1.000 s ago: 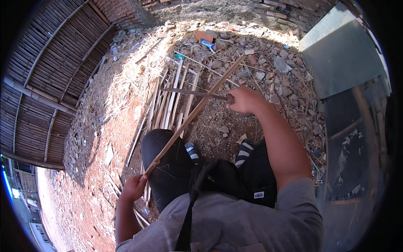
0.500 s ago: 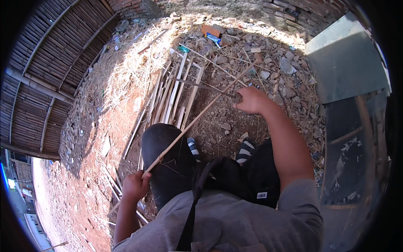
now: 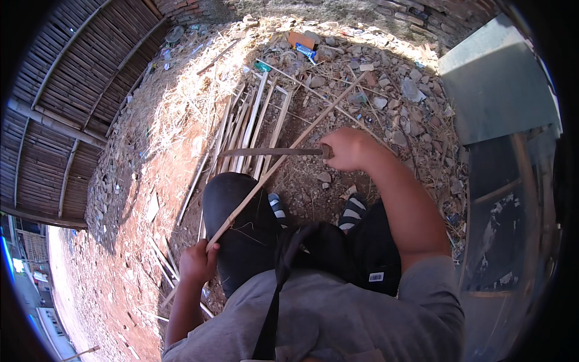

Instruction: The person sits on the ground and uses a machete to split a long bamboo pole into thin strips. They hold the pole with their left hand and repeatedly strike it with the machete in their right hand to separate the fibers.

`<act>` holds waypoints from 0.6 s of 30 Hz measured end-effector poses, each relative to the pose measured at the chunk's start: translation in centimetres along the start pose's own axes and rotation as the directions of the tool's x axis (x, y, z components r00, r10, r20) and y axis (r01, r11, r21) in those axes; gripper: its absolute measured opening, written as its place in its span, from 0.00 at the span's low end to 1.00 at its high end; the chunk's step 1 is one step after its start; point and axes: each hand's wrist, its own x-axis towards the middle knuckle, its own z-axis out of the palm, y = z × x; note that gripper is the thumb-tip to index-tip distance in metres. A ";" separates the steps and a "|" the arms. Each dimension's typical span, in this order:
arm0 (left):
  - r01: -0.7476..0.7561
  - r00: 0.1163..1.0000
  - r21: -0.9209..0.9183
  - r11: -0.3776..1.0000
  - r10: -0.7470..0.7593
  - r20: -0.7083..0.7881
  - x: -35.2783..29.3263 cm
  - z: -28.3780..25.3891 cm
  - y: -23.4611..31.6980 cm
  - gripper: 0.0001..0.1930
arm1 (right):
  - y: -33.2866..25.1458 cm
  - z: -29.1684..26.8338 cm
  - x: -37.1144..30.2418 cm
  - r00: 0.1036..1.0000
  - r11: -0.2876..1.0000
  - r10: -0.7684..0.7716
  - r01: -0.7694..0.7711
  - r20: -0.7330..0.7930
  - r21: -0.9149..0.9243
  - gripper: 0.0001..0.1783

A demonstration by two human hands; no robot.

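My left hand (image 3: 198,263) is closed around the lower end of a long bamboo strip (image 3: 323,116). That strip rests slantwise over my left knee (image 3: 226,196), its far end reaching up over the rubble. In my right hand (image 3: 351,149) is the handle of a machete (image 3: 271,152) with a long, slightly curved dark blade. The blade points left and crosses the strip beyond the knee; whether its edge touches the strip I cannot tell. Several pale bamboo slats (image 3: 248,134) lie on the ground just past the knee.
Stones and litter (image 3: 398,114) cover the ground ahead, with dry straw (image 3: 181,90) to the left. A woven bamboo wall (image 3: 66,78) stands at far left, a grey panel (image 3: 500,90) at right. More bamboo strips (image 3: 166,262) lie beside my left arm. My striped sandals (image 3: 353,211) are below.
My right hand has come nearer and a little left with the machete. Its blade has swung down toward me and now lies more level across the strip. The left hand stays almost still.
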 end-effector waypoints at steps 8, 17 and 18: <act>0.043 0.999 0.033 0.999 -0.043 -0.007 0.0 -0.2 0.8 0.21 | 6.5 0.1 0.5 0.985 0.979 0.128 -0.106 -0.119 0.172 0.25; 0.020 1.000 0.006 1.000 -0.020 0.018 -0.4 0.6 -0.2 0.21 | 3.7 0.6 1.3 0.988 0.975 0.148 -0.139 -0.039 0.173 0.22; 0.011 1.000 -0.004 1.000 -0.011 0.003 0.3 0.4 -0.1 0.21 | 5.9 0.6 1.8 0.979 0.949 0.194 -0.170 -0.068 0.267 0.22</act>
